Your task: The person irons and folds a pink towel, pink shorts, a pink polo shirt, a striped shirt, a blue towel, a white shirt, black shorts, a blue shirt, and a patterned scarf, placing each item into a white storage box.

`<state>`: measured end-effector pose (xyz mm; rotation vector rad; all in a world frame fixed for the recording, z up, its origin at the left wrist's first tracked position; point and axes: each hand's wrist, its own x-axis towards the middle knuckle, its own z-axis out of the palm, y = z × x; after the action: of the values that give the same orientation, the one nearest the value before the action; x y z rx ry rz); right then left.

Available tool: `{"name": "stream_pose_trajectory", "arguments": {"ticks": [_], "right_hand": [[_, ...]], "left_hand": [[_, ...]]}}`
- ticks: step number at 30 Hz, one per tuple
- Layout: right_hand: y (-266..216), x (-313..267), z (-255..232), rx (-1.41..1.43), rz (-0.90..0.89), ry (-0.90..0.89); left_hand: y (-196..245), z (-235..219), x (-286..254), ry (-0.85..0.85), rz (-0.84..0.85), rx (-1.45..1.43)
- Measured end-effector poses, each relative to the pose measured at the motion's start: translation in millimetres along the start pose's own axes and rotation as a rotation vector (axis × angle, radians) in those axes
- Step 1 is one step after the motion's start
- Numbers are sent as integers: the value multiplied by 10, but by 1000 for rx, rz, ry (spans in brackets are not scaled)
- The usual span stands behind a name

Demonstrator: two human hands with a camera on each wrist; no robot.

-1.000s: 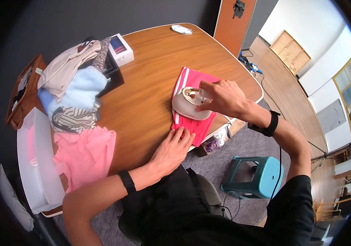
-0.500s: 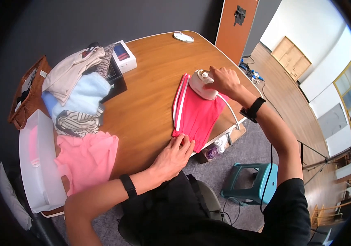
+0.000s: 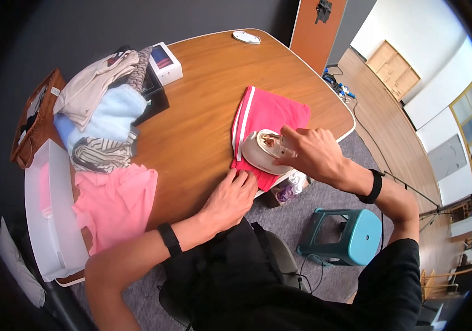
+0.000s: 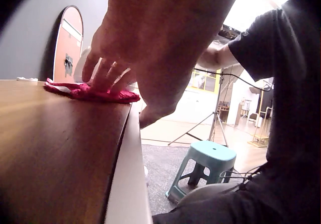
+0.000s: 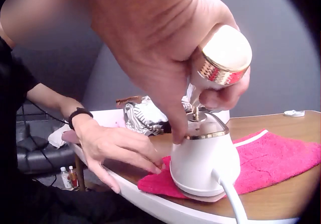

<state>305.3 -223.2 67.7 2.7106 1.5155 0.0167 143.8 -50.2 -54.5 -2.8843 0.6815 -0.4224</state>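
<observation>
My right hand grips the handle of a white iron with gold trim. The iron rests on a folded bright pink garment with white side stripes, near the end closest to me. My left hand lies at that near end, its fingers extended and pressing the cloth at the table edge, just beside the iron. In the right wrist view a white cord runs from the iron's back. The left wrist view shows the left fingertips on the bunched pink fabric; the iron is mostly hidden there.
On the left of the wooden table lie a light pink cloth, a pile of clothes, a white bin, a brown basket and a boxed device. A teal stool stands on the floor at right.
The iron went to the far right part of the garment, then came back toward me, close to the left hand. The left hand has stayed at the near end.
</observation>
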Motion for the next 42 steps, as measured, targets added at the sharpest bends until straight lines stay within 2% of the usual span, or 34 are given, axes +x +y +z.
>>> {"name": "stream_pose_trajectory", "arguments": {"ticks": [4, 6, 7, 10, 13, 16, 17, 20, 23, 25, 26, 28, 31, 34, 36, 38, 42], "right_hand": [[317, 23, 179, -27, 71, 39], [536, 110, 170, -67, 144, 32], [704, 160, 215, -77, 158, 87], [1134, 242, 151, -67, 279, 152], [1546, 300, 174, -98, 355, 258], [1952, 363, 241, -143, 417, 171], [2052, 379, 273, -146, 427, 172], [2240, 425, 318, -148, 470, 188], [2359, 471, 278, -126, 535, 82], [2391, 497, 294, -109, 531, 45], [2401, 482, 313, -106, 504, 82], [2388, 492, 321, -141, 537, 38], [2182, 368, 577, -547, 270, 529], [1664, 263, 727, -328, -104, 496], [1228, 66, 937, 50, -399, 281], [570, -147, 768, 266, -589, 150], [268, -275, 1159, 286, -552, 142]], "left_hand": [[-83, -8, 86, 36, -34, -222], [-148, -51, 154, -14, -38, -299], [-164, -63, 169, -42, -37, -337], [-220, -62, 186, -99, -14, -333], [-371, -59, 180, -78, 6, -341], [-535, -38, 145, -2, 73, 23], [-567, 0, 165, -98, 44, 51], [-709, 83, 246, -85, 86, 102], [-810, 345, 338, -66, 152, -1], [-856, 460, 342, 42, 155, -69], [-859, 490, 321, 91, 155, -106], [-848, 468, 267, 126, 139, -192], [-762, 366, 149, 146, 134, -249], [-623, 230, -42, 154, 100, -359], [-517, 129, -154, 145, 62, -467], [-424, 45, -245, 120, 16, -580], [-363, -7, -397, -4, -9, -792]]}}
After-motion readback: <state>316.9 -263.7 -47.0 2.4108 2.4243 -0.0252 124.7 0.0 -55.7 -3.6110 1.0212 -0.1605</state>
